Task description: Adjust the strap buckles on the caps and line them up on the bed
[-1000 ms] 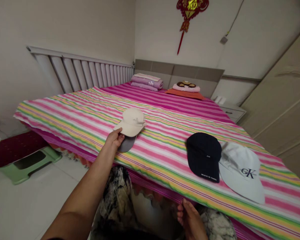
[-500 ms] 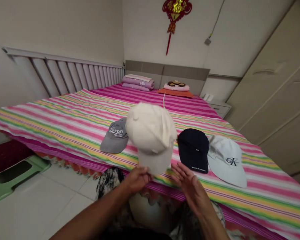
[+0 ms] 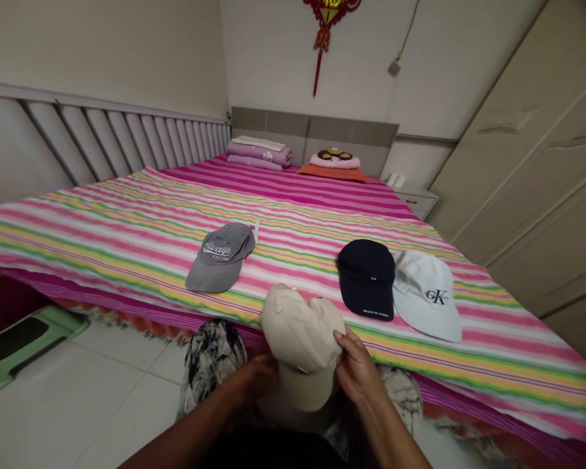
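A cream baseball cap [image 3: 303,332] is held over my lap at the bed's front edge, its brim pointing toward me. My right hand [image 3: 357,366] pinches the cap's right edge between thumb and fingers. At the brim's left side, my left hand [image 3: 260,379] is closed on the cap, its fingertips partly hidden and in shadow. Beyond, on the bed, lies a grey cap [image 3: 219,257] with white lettering. To the right a dark navy cap [image 3: 367,280] touches a white cap [image 3: 428,296] with a black "CK" logo.
A striped bedspread [image 3: 141,241] covers the bed. Folded purple bedding [image 3: 258,154] and a pink bundle [image 3: 335,159] are by the headboard [image 3: 351,127]. A green stool [image 3: 39,348] stands on the floor at left; a white railing [image 3: 122,130] runs along the bed's left side.
The cream cap has come down and toward me, off the bed. My right hand, open beside it before, now grips its right edge. The view has shifted slightly.
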### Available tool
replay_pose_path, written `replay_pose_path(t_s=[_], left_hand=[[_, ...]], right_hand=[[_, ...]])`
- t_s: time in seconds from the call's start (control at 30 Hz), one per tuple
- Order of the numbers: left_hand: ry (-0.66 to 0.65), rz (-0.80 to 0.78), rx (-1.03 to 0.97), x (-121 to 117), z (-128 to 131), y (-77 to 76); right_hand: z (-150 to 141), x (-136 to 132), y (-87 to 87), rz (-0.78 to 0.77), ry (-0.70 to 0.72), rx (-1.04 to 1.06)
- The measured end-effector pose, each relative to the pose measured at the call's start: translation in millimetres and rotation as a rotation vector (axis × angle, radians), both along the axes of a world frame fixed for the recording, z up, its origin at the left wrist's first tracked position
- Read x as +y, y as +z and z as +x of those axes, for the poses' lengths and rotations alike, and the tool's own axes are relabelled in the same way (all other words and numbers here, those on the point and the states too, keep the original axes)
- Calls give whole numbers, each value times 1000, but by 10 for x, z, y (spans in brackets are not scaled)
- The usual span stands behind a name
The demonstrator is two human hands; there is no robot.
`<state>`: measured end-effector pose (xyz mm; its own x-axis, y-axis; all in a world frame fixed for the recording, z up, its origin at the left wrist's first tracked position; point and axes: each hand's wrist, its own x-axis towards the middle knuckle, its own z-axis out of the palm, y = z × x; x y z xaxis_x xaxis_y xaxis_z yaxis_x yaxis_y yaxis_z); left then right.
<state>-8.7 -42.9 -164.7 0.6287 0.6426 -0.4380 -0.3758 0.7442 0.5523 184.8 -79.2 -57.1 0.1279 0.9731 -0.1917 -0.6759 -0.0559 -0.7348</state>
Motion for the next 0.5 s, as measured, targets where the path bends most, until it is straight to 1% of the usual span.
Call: replay_pose_path(t_s=[0.07, 0.13, 0.23, 0.3, 0.4, 0.43, 0.5], left_hand=[[35, -41, 37, 101, -21, 70], [78, -70, 19, 201, -22, 179], [168, -63, -50, 332, -7, 399], [195, -85, -90, 398, 3, 559], [193, -120, -124, 456, 12, 740], [192, -103, -138, 467, 13, 775], [191, -13, -184, 477, 17, 808]], right_hand=[[21, -61, -46, -11, -32, 38], [45, -109, -68, -26, -64, 59], [79, -167, -73, -38, -104, 70], [101, -201, -74, -37, -115, 62], [140, -255, -97, -38, -76, 28], [156, -274, -111, -38, -55, 19], [196, -313, -140, -33, -10, 12]])
